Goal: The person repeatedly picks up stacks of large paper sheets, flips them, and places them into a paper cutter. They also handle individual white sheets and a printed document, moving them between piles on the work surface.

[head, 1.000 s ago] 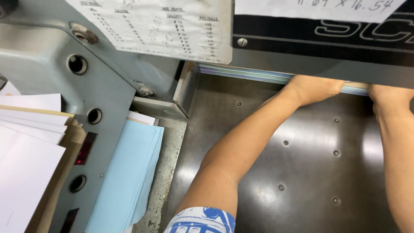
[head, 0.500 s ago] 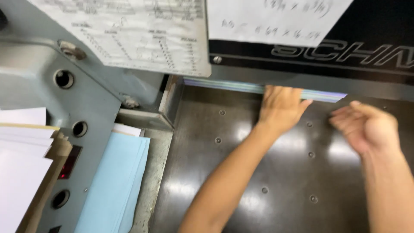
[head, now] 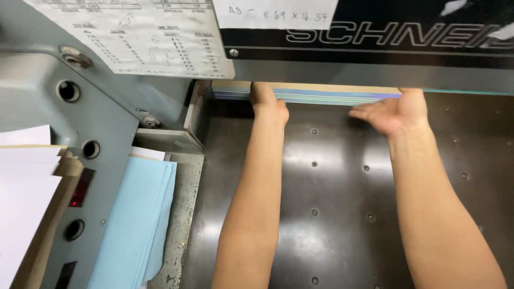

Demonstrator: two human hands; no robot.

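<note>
Head view: paper stack [head: 321, 96] sits under the cutter's clamp bar [head: 375, 75], at the back of the dark tabletop [head: 332, 225]. Left hand [head: 267, 104] presses its front edge, fingers hidden. Right hand [head: 393, 112] spread flat at the stack's right end. Best to square both ends evenly, fingers clear.

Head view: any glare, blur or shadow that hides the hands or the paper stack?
Head view: sharp, no motion blur; soft glare patches on the dark metal table; the left hand and right hand are well lit; shadow under the machine's housing hides the left fingers and the top of the paper stack.
</note>
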